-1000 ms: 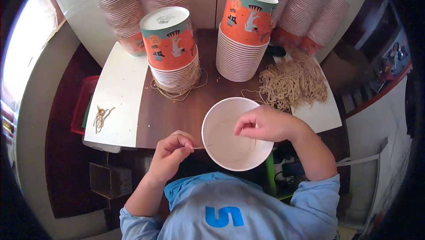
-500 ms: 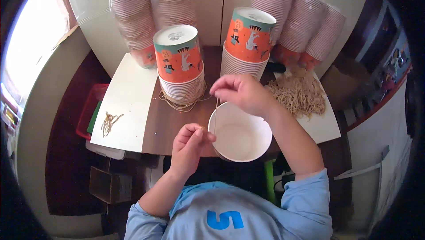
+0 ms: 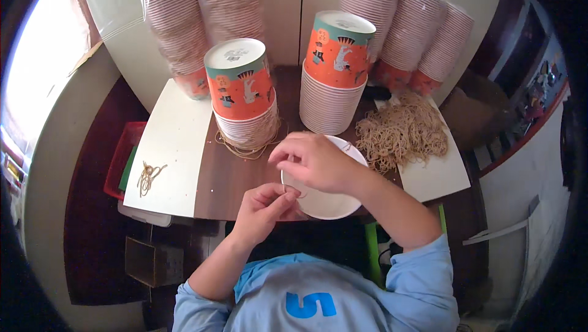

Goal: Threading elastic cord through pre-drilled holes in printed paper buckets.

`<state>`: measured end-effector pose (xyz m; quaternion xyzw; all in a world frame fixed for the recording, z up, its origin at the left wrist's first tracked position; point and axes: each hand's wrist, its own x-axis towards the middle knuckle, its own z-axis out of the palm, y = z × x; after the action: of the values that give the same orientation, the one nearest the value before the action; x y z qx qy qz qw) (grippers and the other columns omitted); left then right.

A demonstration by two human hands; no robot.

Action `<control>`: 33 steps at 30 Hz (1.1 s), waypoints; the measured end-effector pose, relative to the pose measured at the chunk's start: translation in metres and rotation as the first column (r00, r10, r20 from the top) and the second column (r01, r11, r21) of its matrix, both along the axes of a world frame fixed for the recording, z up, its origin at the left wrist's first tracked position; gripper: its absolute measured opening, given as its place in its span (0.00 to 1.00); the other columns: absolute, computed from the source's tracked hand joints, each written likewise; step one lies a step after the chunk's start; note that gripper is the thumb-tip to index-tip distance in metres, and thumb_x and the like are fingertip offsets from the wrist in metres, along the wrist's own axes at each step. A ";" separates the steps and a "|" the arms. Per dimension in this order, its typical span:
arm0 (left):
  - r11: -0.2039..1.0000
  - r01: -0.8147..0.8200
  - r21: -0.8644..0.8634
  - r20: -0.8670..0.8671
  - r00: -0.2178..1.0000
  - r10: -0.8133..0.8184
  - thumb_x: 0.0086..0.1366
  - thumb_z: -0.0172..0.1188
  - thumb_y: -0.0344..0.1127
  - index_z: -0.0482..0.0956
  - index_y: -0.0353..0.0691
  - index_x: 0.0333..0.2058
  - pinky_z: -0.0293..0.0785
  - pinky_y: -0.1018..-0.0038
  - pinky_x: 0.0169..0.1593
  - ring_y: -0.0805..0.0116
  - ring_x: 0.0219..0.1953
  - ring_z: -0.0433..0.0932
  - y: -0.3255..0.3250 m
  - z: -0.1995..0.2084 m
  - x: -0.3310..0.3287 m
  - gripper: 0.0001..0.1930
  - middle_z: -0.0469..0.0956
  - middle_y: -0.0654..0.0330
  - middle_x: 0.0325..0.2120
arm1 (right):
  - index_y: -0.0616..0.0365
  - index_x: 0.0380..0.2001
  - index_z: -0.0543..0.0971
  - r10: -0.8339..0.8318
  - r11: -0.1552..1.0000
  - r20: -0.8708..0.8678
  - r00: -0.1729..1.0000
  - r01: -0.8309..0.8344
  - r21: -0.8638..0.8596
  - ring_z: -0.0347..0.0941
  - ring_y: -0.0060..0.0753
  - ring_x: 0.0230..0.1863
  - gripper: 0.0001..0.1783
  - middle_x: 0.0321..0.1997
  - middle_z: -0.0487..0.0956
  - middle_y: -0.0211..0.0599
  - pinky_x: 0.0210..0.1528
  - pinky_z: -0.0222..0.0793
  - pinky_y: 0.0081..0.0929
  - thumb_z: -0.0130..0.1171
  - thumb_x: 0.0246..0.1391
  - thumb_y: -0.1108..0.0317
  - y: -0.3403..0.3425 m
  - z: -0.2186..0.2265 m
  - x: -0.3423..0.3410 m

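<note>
A white paper tub point(image 3: 331, 205) lies tilted at the table's front edge, its open mouth toward me. My left hand point(image 3: 264, 211) is closed in a pinch on a thin tan cord point(image 3: 302, 196) beside the tub's left rim. Just above it, my right hand point(image 3: 318, 162) reaches over the mouth with curled fingers, closed on the cord; the exact grip is partly hidden. A bit of cord shows at the tub's upper right rim. The hand and forearm cover part of the tub.
Two stacks of orange-and-green tubs, one left point(image 3: 240, 94) and one right point(image 3: 337, 56), stand upside down behind my hands. Tan cords lie heaped point(image 3: 404, 131) at right. A small cord bundle point(image 3: 148, 177) lies left. Bagged tub stacks point(image 3: 177, 26) line the back.
My right hand has come down and left, closer to my left hand; the cord stretched between them earlier is no longer taut in view. My left hand has lowered slightly.
</note>
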<state>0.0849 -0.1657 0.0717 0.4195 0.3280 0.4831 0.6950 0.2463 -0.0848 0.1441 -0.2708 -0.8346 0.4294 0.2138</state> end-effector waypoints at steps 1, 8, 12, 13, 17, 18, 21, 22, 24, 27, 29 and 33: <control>1.000 -0.004 -0.002 -0.001 1.000 0.004 0.65 0.53 0.30 0.75 0.32 0.37 0.79 0.76 0.39 0.71 0.33 0.79 0.001 -0.002 -0.003 0.07 0.78 0.61 0.29 | 0.59 0.31 0.78 -0.198 0.905 -0.051 0.979 0.203 0.374 0.74 0.34 0.36 0.07 0.32 0.77 0.36 0.40 0.68 0.29 0.58 0.46 0.72 -0.006 -0.004 0.002; 0.998 0.053 -0.044 0.265 0.964 -0.039 0.65 0.52 0.30 0.76 0.35 0.34 0.76 0.79 0.32 0.75 0.27 0.76 0.007 -0.013 -0.015 0.06 0.78 0.60 0.27 | 0.53 0.29 0.77 -0.224 0.872 -0.049 0.973 0.223 0.437 0.71 0.38 0.39 0.08 0.35 0.75 0.31 0.45 0.63 0.33 0.61 0.41 0.71 -0.042 -0.022 0.032; 0.999 0.046 -0.027 0.282 0.959 -0.037 0.64 0.53 0.28 0.76 0.35 0.34 0.75 0.80 0.31 0.75 0.27 0.76 0.009 -0.012 -0.013 0.04 0.77 0.61 0.26 | 0.54 0.26 0.76 -0.241 0.824 -0.036 0.970 0.224 0.520 0.71 0.37 0.38 0.06 0.31 0.75 0.30 0.44 0.62 0.33 0.62 0.41 0.70 -0.043 -0.036 0.021; 0.999 0.045 -0.027 0.283 0.958 -0.035 0.64 0.53 0.28 0.76 0.35 0.34 0.75 0.80 0.31 0.75 0.27 0.76 0.008 -0.013 -0.014 0.04 0.77 0.61 0.26 | 0.55 0.25 0.75 -0.237 0.816 -0.004 0.972 0.201 0.542 0.71 0.37 0.38 0.06 0.31 0.74 0.31 0.44 0.61 0.32 0.62 0.41 0.70 -0.044 -0.037 0.019; 0.987 -0.102 0.122 0.024 0.995 0.100 0.59 0.56 0.22 0.76 0.33 0.34 0.76 0.80 0.35 0.74 0.30 0.78 -0.003 -0.012 -0.016 0.04 0.78 0.59 0.29 | 0.57 0.25 0.75 -0.322 0.764 0.033 0.946 0.239 0.599 0.72 0.38 0.34 0.06 0.28 0.73 0.33 0.39 0.64 0.34 0.61 0.42 0.72 -0.064 -0.030 0.013; 0.958 -0.178 0.223 -0.179 0.959 0.220 0.58 0.58 0.20 0.76 0.33 0.33 0.76 0.79 0.37 0.73 0.32 0.79 -0.008 -0.007 -0.016 0.05 0.79 0.58 0.31 | 0.57 0.26 0.74 -0.359 0.791 -0.032 0.933 0.323 0.520 0.72 0.39 0.31 0.06 0.26 0.73 0.35 0.35 0.66 0.34 0.61 0.43 0.73 -0.075 -0.030 0.010; 0.875 -0.158 0.457 -0.524 0.747 0.409 0.56 0.59 0.20 0.77 0.32 0.33 0.76 0.78 0.38 0.73 0.33 0.80 -0.027 0.015 -0.014 0.05 0.79 0.57 0.31 | 0.59 0.28 0.74 -0.409 0.839 -0.135 0.902 0.431 0.334 0.72 0.41 0.23 0.07 0.23 0.73 0.37 0.24 0.68 0.32 0.61 0.44 0.77 -0.104 -0.032 0.003; 0.828 -0.181 0.531 -0.490 0.732 0.474 0.55 0.59 0.20 0.77 0.32 0.33 0.76 0.79 0.37 0.72 0.32 0.80 -0.030 0.011 -0.014 0.06 0.80 0.57 0.29 | 0.58 0.29 0.74 -0.428 0.828 -0.149 0.891 0.453 0.332 0.73 0.39 0.24 0.07 0.23 0.74 0.37 0.25 0.69 0.31 0.61 0.44 0.77 -0.112 -0.037 -0.003; 0.820 -0.193 0.538 -0.476 0.734 0.485 0.56 0.59 0.20 0.77 0.32 0.33 0.76 0.79 0.37 0.72 0.32 0.80 -0.033 -0.002 -0.016 0.05 0.80 0.57 0.29 | 0.58 0.29 0.74 -0.465 0.794 -0.128 0.876 0.477 0.378 0.74 0.39 0.24 0.08 0.24 0.74 0.37 0.25 0.70 0.30 0.61 0.44 0.77 -0.119 -0.044 -0.006; 0.905 -0.266 0.332 -0.352 0.855 0.381 0.57 0.59 0.21 0.76 0.32 0.32 0.76 0.79 0.37 0.72 0.32 0.80 -0.029 -0.013 -0.016 0.04 0.80 0.56 0.29 | 0.58 0.30 0.74 -0.567 0.682 -0.042 0.823 0.497 0.537 0.74 0.38 0.25 0.08 0.26 0.75 0.36 0.26 0.71 0.29 0.61 0.44 0.76 -0.120 -0.054 -0.005; 0.970 -0.242 -0.011 -0.050 0.969 0.242 0.58 0.59 0.22 0.74 0.33 0.33 0.75 0.79 0.38 0.71 0.33 0.79 -0.023 -0.021 -0.012 0.04 0.80 0.55 0.30 | 0.58 0.31 0.74 -0.568 0.663 -0.032 0.823 0.480 0.574 0.74 0.38 0.25 0.08 0.28 0.75 0.36 0.26 0.71 0.30 0.61 0.44 0.76 -0.115 -0.060 -0.003; 0.973 -0.129 -0.191 0.255 0.951 0.176 0.59 0.58 0.22 0.73 0.34 0.33 0.74 0.79 0.37 0.70 0.33 0.78 -0.019 -0.041 -0.003 0.04 0.80 0.54 0.31 | 0.60 0.33 0.76 -0.659 0.529 -0.088 0.747 0.543 0.652 0.75 0.40 0.26 0.09 0.29 0.77 0.37 0.28 0.71 0.32 0.59 0.45 0.77 -0.101 -0.085 -0.007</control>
<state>0.0815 -0.1845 0.0312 0.2612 0.3020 0.5581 0.7274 0.2389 -0.1862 0.0595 -0.4872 -0.7974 -0.0077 0.3561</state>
